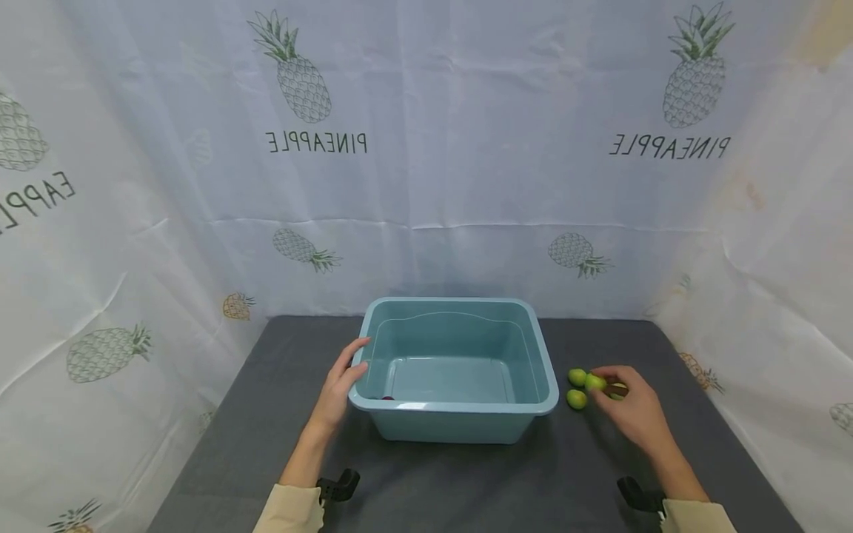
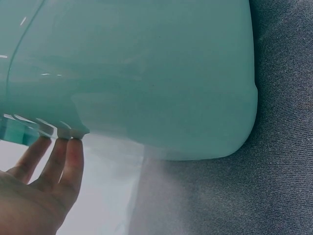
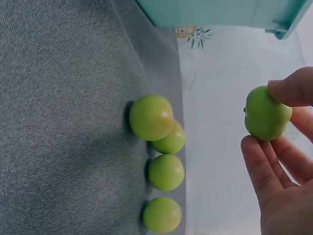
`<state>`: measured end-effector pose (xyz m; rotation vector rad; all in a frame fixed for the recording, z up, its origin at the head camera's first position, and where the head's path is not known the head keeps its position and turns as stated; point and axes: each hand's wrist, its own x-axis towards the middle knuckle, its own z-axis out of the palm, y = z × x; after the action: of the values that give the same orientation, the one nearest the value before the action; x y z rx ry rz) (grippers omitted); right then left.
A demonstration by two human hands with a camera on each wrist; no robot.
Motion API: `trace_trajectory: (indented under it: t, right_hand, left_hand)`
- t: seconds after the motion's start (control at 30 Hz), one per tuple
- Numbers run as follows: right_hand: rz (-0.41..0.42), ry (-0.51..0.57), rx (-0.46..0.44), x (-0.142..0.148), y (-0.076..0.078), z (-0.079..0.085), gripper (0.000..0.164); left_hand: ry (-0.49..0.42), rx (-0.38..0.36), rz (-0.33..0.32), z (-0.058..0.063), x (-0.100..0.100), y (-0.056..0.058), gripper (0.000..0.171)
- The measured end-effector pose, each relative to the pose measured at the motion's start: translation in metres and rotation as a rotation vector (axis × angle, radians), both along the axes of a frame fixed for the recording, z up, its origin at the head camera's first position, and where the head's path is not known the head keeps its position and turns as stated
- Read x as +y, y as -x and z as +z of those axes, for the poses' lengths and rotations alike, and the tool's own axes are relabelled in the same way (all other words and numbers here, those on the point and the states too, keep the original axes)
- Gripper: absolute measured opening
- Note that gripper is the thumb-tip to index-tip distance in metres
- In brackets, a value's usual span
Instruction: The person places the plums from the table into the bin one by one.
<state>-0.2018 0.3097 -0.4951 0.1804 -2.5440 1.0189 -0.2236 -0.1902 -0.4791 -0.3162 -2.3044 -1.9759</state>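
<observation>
A light teal plastic basin (image 1: 453, 427) stands upright on the dark table. My left hand (image 1: 336, 385) holds its left rim; in the left wrist view, fingertips (image 2: 74, 147) sit against the rim's underside from outside. My right hand (image 1: 633, 407) is to the right of the basin, over a small group of round green fruits. Between thumb and fingers it pinches one green fruit (image 3: 266, 113), raised off the table in the right wrist view. Several more green fruits (image 3: 150, 117) lie close together on the cloth beside it. The right palm partly hides some in the head view.
Inside the basin, near its front left corner, a small dark red thing (image 1: 388, 398) shows just above the front rim, mostly hidden. Dark grey cloth (image 1: 220, 444) covers the table. White curtains (image 1: 453, 178) with pineapple prints hang behind and at both sides.
</observation>
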Motion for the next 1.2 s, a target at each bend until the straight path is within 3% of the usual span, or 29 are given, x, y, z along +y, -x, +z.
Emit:
trace_trajectory:
  t: [0.53, 1.2]
  right_hand:
    - [0.047, 0.016, 0.069, -0.016, -0.002, 0.023, 0.029]
    - [0.065, 0.024, 0.023, -0.044, -0.001, 0.056, 0.03]
  left_hand:
    - [0.006, -0.003, 0.001, 0.0, 0.0, 0.0, 0.045]
    - [0.006, -0.003, 0.003, 0.001, -0.001, 0.001, 0.045]
